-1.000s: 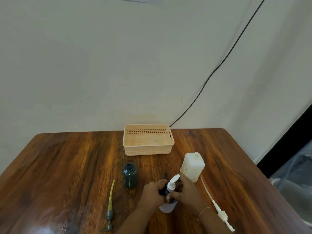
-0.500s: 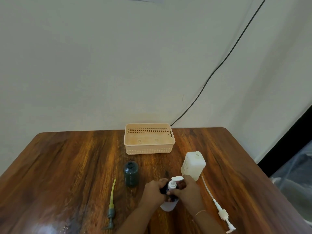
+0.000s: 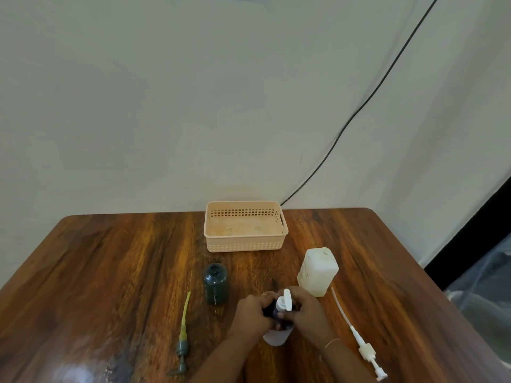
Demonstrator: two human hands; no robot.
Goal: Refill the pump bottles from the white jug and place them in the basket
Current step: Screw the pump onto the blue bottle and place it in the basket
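1. At the lower centre of the frame, the left hand wraps around the dark upper body of a pump bottle standing on the wooden table; its fingers are curled closed on the bottle.
2. The right hand closes on the bottle's neck from the other side, fingertips pinched at the collar of the white pump head, whose nozzle points up the frame.
3. A thin bracelet sits on the right wrist.
4. Left of the hands stands a dark green bottle, upright with its neck open.
5. Its green pump lies flat on the table at lower left, tube toward the top of the frame.
6. The white jug stands upright just above and right of the hands, its mouth uncapped.
7. A white pump with a long tube lies at lower right, below the jug.
8. The peach basket sits at the table's far edge, centre frame, with no bottles in it.
9. A black cable runs diagonally down the wall behind it.
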